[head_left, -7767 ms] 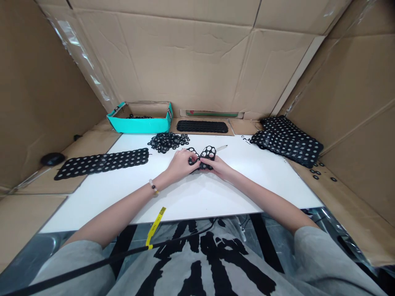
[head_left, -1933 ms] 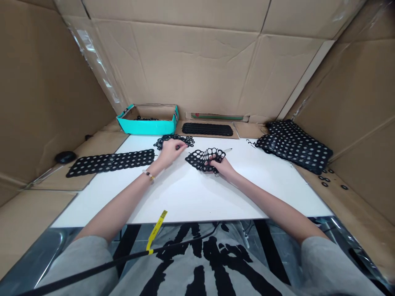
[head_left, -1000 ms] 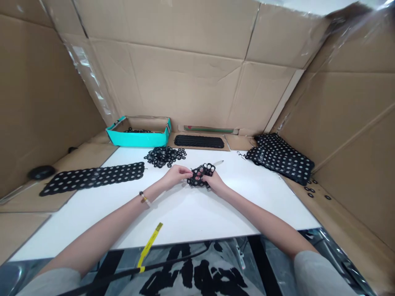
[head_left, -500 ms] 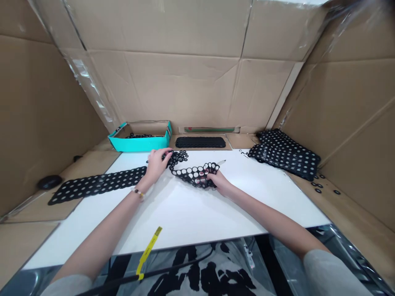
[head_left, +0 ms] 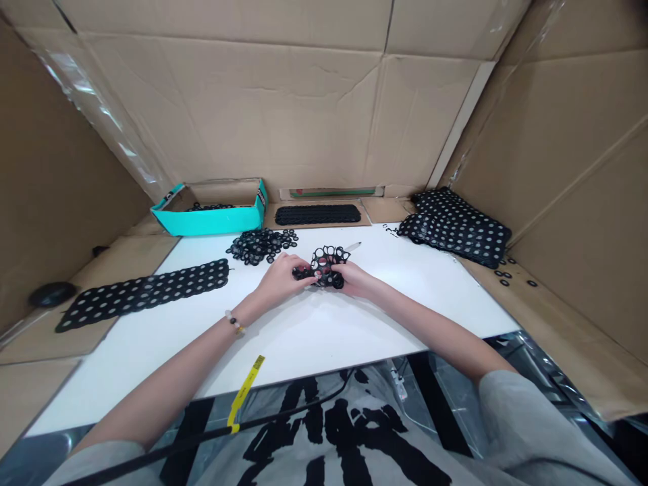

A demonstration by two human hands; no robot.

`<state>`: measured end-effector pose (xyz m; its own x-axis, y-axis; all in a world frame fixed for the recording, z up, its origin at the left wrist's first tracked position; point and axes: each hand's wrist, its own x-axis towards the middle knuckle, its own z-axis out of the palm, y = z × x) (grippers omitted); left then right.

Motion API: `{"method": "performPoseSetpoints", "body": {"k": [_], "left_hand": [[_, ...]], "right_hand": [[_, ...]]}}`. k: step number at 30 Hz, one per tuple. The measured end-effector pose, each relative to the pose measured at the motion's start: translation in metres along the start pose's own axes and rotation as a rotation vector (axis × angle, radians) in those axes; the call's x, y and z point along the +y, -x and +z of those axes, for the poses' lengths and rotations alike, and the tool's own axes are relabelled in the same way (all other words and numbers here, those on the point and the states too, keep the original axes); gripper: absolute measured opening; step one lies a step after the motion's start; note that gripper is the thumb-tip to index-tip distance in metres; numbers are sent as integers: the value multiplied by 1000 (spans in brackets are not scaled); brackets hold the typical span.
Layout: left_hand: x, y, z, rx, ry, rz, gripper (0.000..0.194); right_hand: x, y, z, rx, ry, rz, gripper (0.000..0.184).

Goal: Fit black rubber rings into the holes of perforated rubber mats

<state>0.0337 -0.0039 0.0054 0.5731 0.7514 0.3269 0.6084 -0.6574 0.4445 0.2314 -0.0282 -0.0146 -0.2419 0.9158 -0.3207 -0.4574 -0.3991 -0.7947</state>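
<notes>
My right hand (head_left: 355, 278) is closed on a bunched mesh of linked black rings (head_left: 328, 258) held over the middle of the white board. My left hand (head_left: 283, 278) pinches dark rings at the mesh's left side, its fingertips close to those of the right. Whether a loose ring is among them, I cannot tell. Behind the left hand lies a heap of loose black rings (head_left: 256, 246). A pen-like stick (head_left: 353, 246) rests just beyond the mesh.
A turquoise box (head_left: 212, 221) with black rings inside stands at the back left. Finished-looking ring strips lie at left (head_left: 152, 291) and back (head_left: 318, 214). A larger ring mesh (head_left: 458, 229) is piled at right, near several loose rings (head_left: 502, 275). Cardboard walls (head_left: 243, 115) surround the board.
My left hand has left the ring heap and come right and nearer, up to the mesh in my right hand. The mesh is now more bunched. The camera view has shifted.
</notes>
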Motion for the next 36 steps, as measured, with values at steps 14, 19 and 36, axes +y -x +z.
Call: {"method": "performPoseSetpoints", "body": {"k": [14, 19, 36], "left_hand": [[6, 0, 12, 143, -16, -207, 28], [16, 3, 15, 82, -171, -127, 19], [-72, -18, -50, 370, -255, -319, 28]], "right_hand": [[-4, 5, 3, -113, -7, -7, 20], [8, 3, 4, -51, 109, -102, 28], [9, -3, -7, 179, 417, -240, 38]]}}
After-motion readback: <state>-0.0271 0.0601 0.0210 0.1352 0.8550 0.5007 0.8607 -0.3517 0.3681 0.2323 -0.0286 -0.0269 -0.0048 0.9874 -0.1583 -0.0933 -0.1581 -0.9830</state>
